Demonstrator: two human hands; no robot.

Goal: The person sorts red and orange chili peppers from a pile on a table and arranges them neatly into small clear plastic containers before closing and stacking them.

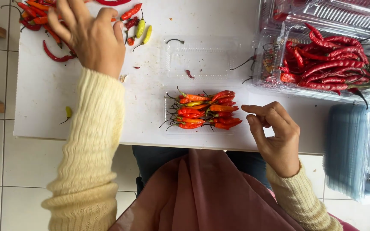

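Note:
My left hand reaches to the far left of the white table, its fingers spread over a loose heap of red and orange chillies; I cannot tell whether it grips one. My right hand hovers at the table's near edge, fingers curled and apart, holding nothing. It sits just right of a clear plastic tray filled with small red and orange chillies laid side by side. The tray's open lid lies flat behind it.
A clear container with long red chillies stands at the right, more clear trays behind it. A stack of clear plastic trays sits at the right edge. Green and yellow chillies and a stray yellow one lie loose. Tiled floor lies left.

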